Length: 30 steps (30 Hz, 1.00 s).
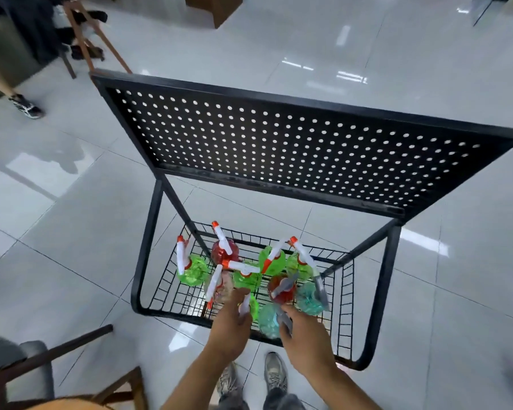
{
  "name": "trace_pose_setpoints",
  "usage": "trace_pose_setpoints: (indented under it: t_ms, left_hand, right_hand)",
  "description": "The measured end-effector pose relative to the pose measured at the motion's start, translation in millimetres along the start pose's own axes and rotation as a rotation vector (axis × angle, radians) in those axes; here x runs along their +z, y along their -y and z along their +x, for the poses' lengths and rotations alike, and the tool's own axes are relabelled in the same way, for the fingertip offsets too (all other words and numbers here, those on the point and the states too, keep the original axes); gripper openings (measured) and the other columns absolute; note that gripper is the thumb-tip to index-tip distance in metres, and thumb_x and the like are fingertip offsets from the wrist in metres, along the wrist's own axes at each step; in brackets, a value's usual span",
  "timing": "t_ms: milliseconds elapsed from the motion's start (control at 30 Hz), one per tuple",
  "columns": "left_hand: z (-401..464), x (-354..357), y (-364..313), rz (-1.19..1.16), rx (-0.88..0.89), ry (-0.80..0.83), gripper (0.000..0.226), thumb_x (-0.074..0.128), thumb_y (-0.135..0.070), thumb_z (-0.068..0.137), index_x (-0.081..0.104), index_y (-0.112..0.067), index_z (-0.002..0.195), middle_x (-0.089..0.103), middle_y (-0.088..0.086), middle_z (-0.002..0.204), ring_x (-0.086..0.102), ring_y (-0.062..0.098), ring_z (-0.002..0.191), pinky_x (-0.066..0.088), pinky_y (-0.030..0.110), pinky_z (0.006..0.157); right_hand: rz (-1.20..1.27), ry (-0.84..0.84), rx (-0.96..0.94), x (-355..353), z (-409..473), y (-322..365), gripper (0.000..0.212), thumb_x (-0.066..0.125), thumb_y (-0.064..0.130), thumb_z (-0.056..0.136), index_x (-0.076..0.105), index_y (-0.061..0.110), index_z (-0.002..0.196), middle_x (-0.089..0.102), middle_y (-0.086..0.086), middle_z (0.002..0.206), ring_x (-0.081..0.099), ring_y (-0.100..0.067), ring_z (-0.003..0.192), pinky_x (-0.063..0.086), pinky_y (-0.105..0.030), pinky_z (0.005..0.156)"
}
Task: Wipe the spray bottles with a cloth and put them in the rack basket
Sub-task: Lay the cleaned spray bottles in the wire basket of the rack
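A black wire rack basket [172,287] sits low in a black frame under a perforated top shelf [293,143]. Several spray bottles stand in it: green ones [194,272], red ones [224,250] and teal ones [308,297]. My left hand [230,324] grips the white sprayer head of a green bottle [253,306] at the basket's near side. My right hand [305,335] grips the grey sprayer head of a teal bottle [268,321] beside it. No cloth is in view.
A grey upholstered wooden chair [27,368] stands at the lower left. A wooden stool frame [86,39] and another person's leg and shoe [24,106] are at the upper left. My own shoes [274,371] are just before the rack on the glossy tiled floor.
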<state>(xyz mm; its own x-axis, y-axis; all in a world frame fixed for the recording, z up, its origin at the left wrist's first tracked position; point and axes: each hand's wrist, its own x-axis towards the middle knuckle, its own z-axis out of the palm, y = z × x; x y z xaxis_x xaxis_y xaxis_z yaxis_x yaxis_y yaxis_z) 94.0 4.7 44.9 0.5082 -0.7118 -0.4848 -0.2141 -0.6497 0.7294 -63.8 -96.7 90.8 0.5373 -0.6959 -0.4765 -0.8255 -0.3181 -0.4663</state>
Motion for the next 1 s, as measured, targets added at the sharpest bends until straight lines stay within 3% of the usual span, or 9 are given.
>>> trace_pose_setpoints:
  t_ms: [33, 133, 333, 500, 567, 667, 800, 867, 1000]
  left_hand:
    - [2, 0, 2, -0.009, -0.007, 0.01, 0.048, 0.056, -0.004, 0.103, 0.051, -0.028, 0.144, 0.071, 0.019, 0.124, 0.072, 0.036, 0.098, 0.058, 0.047, 0.083]
    - [6, -5, 0, 0.009, 0.007, 0.033, 0.05, 0.059, -0.013, 0.104, 0.047, -0.034, 0.148, 0.069, 0.007, 0.13, 0.07, 0.012, 0.09, 0.056, 0.034, 0.077]
    - [-3, -14, -4, 0.177, 0.024, -0.064, 0.063, 0.067, -0.039, 0.102, 0.039, -0.035, 0.158, 0.054, -0.007, 0.157, 0.064, 0.021, 0.129, 0.053, 0.032, 0.095]
    - [-20, -18, -8, 0.194, 0.015, -0.147, 0.064, 0.062, -0.046, 0.104, 0.037, -0.033, 0.161, 0.048, -0.009, 0.163, 0.069, 0.017, 0.12, 0.052, 0.031, 0.095]
    - [-36, -22, -6, 0.146, 0.01, -0.214, 0.061, 0.062, -0.045, 0.104, 0.039, -0.034, 0.159, 0.054, -0.013, 0.156, 0.071, 0.013, 0.11, 0.055, 0.032, 0.094]
    - [-69, -31, 10, 0.043, -0.019, -0.343, 0.057, 0.066, -0.047, 0.102, 0.045, -0.039, 0.155, 0.064, -0.019, 0.14, 0.069, 0.006, 0.109, 0.058, 0.033, 0.093]
    - [-128, -46, 45, -0.187, -0.098, -0.533, 0.048, 0.067, -0.043, 0.102, 0.051, -0.04, 0.148, 0.065, -0.022, 0.131, 0.064, -0.005, 0.107, 0.059, 0.033, 0.093]
    - [-162, -53, 64, -0.281, -0.129, -0.632, 0.043, 0.067, -0.039, 0.103, 0.051, -0.044, 0.143, 0.061, -0.029, 0.13, 0.063, -0.007, 0.109, 0.059, 0.032, 0.093]
    - [-227, -62, 111, -0.371, -0.233, -0.801, 0.047, 0.065, -0.041, 0.104, 0.048, -0.044, 0.148, 0.061, -0.029, 0.133, 0.062, -0.008, 0.113, 0.059, 0.034, 0.094]
  right_hand:
    - [-0.018, 0.004, -0.002, 2, 0, 1, 0.046, 0.052, 0.036, 0.106, 0.046, 0.045, 0.151, 0.074, 0.007, 0.116, 0.069, -0.013, 0.102, 0.044, -0.025, 0.071]
    - [-0.051, 0.014, 0.001, 8, 1, 3, 0.048, 0.051, 0.035, 0.107, 0.043, 0.041, 0.154, 0.072, 0.008, 0.12, 0.067, -0.011, 0.106, 0.037, -0.023, 0.071]
    - [-0.112, 0.04, -0.035, 13, 6, 1, 0.047, 0.051, 0.041, 0.106, 0.042, 0.041, 0.153, 0.069, 0.01, 0.129, 0.066, -0.013, 0.115, 0.05, -0.029, 0.088]
    - [-0.184, 0.077, -0.104, 9, 4, -5, 0.06, 0.055, 0.054, 0.102, 0.033, 0.043, 0.156, 0.056, 0.011, 0.142, 0.057, -0.015, 0.128, 0.051, -0.031, 0.096]
    - [-0.185, -0.006, -0.18, 3, 2, -6, 0.061, 0.058, 0.057, 0.1, 0.041, 0.038, 0.155, 0.054, 0.009, 0.148, 0.055, -0.016, 0.133, 0.05, -0.033, 0.103]
    - [-0.079, -0.108, -0.383, -5, -3, 10, 0.054, 0.051, 0.064, 0.097, 0.059, 0.032, 0.139, 0.063, 0.012, 0.133, 0.061, -0.012, 0.118, 0.055, -0.033, 0.091]
    - [-0.072, 0.048, -0.612, 14, -12, 60, 0.043, 0.048, 0.072, 0.095, 0.055, 0.049, 0.13, 0.054, 0.031, 0.124, 0.055, 0.0, 0.113, 0.052, -0.028, 0.089]
    - [-0.094, 0.164, -0.683, 33, -20, 87, 0.046, 0.055, 0.069, 0.094, 0.053, 0.051, 0.136, 0.053, 0.029, 0.131, 0.055, 0.0, 0.12, 0.049, -0.03, 0.098]
    - [-0.093, 0.34, -0.821, 80, -48, 139, 0.04, 0.071, 0.049, 0.095, 0.06, 0.044, 0.133, 0.056, 0.025, 0.128, 0.056, 0.005, 0.117, 0.042, -0.014, 0.096]
